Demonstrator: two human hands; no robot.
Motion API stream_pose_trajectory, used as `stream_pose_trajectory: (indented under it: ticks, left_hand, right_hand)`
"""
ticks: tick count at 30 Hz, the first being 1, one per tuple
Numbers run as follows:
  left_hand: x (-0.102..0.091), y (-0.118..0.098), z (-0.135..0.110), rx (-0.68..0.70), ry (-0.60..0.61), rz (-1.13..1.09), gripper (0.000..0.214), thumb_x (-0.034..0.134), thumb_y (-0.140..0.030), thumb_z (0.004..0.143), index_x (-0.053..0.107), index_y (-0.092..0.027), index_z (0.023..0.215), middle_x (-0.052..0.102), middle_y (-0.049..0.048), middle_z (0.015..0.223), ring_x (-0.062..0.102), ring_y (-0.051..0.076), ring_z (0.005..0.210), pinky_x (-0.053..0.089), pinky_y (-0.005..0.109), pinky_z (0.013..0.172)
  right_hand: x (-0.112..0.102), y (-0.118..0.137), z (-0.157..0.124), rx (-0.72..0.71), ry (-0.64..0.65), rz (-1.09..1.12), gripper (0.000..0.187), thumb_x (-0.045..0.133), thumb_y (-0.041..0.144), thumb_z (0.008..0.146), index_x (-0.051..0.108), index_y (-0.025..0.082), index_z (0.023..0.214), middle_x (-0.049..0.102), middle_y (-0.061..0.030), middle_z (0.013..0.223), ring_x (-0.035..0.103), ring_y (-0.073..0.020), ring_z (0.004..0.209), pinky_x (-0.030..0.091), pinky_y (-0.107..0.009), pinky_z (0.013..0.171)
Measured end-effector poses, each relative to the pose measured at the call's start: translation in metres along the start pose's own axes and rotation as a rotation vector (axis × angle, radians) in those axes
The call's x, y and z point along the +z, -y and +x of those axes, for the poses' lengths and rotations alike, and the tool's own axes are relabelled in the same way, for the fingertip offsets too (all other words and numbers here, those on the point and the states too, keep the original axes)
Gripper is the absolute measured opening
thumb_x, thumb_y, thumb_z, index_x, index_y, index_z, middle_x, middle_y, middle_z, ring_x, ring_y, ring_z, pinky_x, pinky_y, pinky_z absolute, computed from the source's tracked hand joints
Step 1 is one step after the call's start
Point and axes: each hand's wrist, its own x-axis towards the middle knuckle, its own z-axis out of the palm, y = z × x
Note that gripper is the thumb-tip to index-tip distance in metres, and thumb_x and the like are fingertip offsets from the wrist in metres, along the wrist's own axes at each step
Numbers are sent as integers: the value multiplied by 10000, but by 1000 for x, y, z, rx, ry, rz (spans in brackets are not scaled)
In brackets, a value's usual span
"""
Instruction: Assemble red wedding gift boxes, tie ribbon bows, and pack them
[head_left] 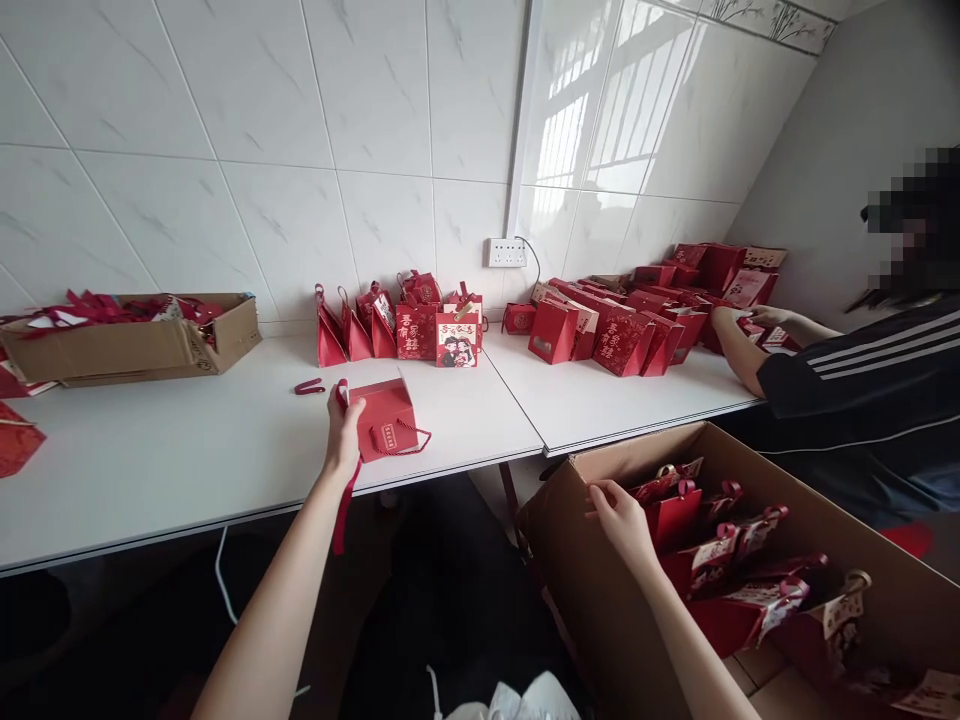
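Observation:
My left hand (343, 432) grips the left side of a small red gift box (386, 420) lying on the white table (187, 450), near its front edge. A red ribbon (345, 510) hangs from that hand below the table edge. My right hand (619, 515) reaches into a large cardboard box (600, 620) at the lower right, fingers curled beside a red gift bag (675, 510). Whether those fingers hold anything is unclear.
Several red gift bags (420, 325) stand at the back of the table, and a loose red ribbon piece (309, 387) lies near them. A flat cardboard box (127, 345) with red ribbons sits at left. Another person in a dark striped top (862, 385) handles red boxes (637, 320) at right.

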Motion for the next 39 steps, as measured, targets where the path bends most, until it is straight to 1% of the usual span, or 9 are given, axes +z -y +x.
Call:
stream_pose_trajectory:
  ticks: [7, 13, 16, 18, 21, 27, 30, 34, 39]
  left_hand:
    - [44, 4, -11, -77, 83, 39, 640, 552, -361, 761, 371, -219, 1358, 543, 111, 1251, 511, 290, 1204, 435, 423, 1010]
    - [90, 12, -17, -89, 167, 135, 698, 527, -383, 779, 293, -159, 1398, 406, 149, 1358, 398, 298, 1303, 323, 433, 1102]
    - [101, 16, -14, -82, 220, 174, 726, 519, -424, 799, 238, -191, 1426, 336, 135, 1427, 330, 282, 1359, 306, 416, 1115]
    - [101, 18, -10, -91, 270, 199, 742, 524, -468, 800, 233, -209, 1431, 319, 128, 1451, 340, 286, 1357, 335, 421, 1096]
    - [90, 22, -3, -115, 363, 232, 821, 533, -545, 777, 196, -216, 1450, 359, 138, 1448, 439, 307, 1286, 399, 453, 1036]
    - [65, 35, 29, 6, 652, 316, 1033, 559, -645, 707, 56, -162, 1470, 416, 185, 1406, 398, 340, 1306, 344, 513, 1059]
    - [63, 40, 46, 78, 637, 242, 1030, 581, -645, 696, 94, -151, 1458, 413, 200, 1382, 426, 353, 1273, 360, 527, 1041]
    - [65, 37, 56, 56, 641, 206, 1024, 586, -628, 723, 51, -155, 1457, 488, 195, 1294, 532, 346, 1158, 453, 507, 950]
    - [60, 34, 56, 76, 663, 284, 1005, 588, -617, 737, 57, -168, 1462, 487, 187, 1300, 513, 349, 1185, 455, 494, 955]
  right_hand:
    - [31, 68, 42, -240, 120, 12, 330, 481, 493, 758, 619, 195, 794, 640, -97, 898, 631, -237, 850, 534, -345, 702]
    - [80, 127, 101, -432, 308, 71, 345, 514, 481, 804, 586, 183, 960, 559, -118, 1101, 601, -240, 992, 522, -404, 813]
    - [109, 138, 123, -495, 450, 121, 531, 602, 489, 768, 482, 192, 1190, 461, -157, 1297, 563, -268, 1109, 529, -436, 838]
    - [126, 139, 131, -524, 535, 157, 669, 626, 492, 764, 366, 211, 1313, 381, -171, 1392, 517, -284, 1190, 532, -448, 851]
    - [145, 135, 136, -556, 625, 232, 678, 587, 469, 813, 277, 230, 1367, 336, -163, 1437, 427, -290, 1286, 515, -458, 895]
    - [165, 131, 136, -549, 623, 338, 639, 580, 433, 823, 278, 211, 1340, 393, -149, 1369, 432, -265, 1260, 442, -460, 987]
    - [174, 136, 143, -563, 602, 279, 700, 624, 442, 789, 272, 213, 1349, 387, -148, 1357, 417, -274, 1260, 430, -457, 991]
    - [185, 139, 159, -670, 609, 229, 714, 621, 474, 785, 289, 181, 1345, 391, -158, 1332, 398, -279, 1266, 346, -474, 1057]
    - [191, 128, 166, -635, 685, 344, 735, 579, 588, 788, 284, 188, 1330, 395, -167, 1346, 437, -283, 1238, 412, -463, 995]
